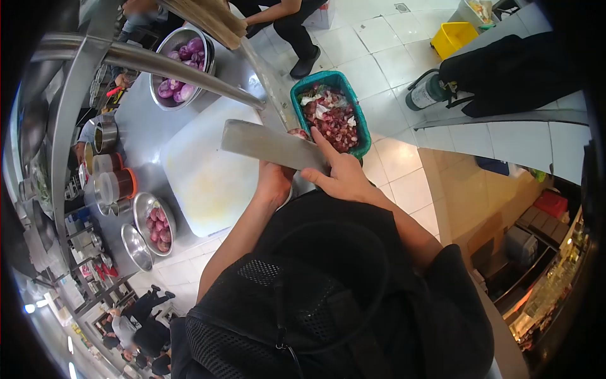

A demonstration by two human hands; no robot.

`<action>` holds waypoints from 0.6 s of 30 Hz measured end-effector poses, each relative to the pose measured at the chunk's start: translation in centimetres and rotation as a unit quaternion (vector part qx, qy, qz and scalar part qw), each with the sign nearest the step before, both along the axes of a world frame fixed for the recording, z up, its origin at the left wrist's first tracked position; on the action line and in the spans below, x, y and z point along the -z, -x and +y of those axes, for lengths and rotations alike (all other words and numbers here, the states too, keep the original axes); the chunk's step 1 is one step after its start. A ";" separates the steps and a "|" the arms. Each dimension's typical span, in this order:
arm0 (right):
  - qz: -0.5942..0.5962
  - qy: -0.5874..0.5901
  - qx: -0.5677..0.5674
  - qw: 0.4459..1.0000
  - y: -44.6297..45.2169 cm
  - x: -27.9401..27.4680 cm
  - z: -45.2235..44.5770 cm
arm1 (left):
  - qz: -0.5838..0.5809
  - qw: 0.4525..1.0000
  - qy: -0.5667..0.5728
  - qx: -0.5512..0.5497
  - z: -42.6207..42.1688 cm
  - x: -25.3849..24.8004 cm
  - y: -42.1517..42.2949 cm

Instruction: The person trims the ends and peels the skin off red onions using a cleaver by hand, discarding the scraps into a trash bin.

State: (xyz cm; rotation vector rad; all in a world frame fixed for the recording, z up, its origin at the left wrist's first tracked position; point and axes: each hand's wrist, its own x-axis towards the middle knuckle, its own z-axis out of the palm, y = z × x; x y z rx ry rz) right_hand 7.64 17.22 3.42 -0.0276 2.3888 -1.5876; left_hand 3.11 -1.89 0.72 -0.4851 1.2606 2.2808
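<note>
A wide cleaver (268,145) lies across the front of my body, its blade pointing left. My right hand (344,174) is closed around the handle end, with a finger stretched along the blade. Beneath the blade, my left hand (276,182) is curled; what its fingers hold is mostly hidden by the cleaver. A reddish onion (298,133) shows just past the blade's upper edge. Beyond my hands stands a teal bin (362,129) filled with onion peels and scraps. The white cutting board (205,170) lies on the metal table to the left.
A metal bowl of peeled purple onions (185,55) stands at the table's far end, under a metal rail (183,74). Nearer are a bowl of small red onions (158,226), an empty bowl (136,247) and sauce containers (118,185). Another person's leg (295,41) is beyond the bin.
</note>
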 end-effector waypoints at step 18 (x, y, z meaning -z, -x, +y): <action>-0.134 0.344 0.055 0.928 1.6 4.2 1.1 | -0.047 0.999 0.011 0.020 -0.5 0.1 -0.3</action>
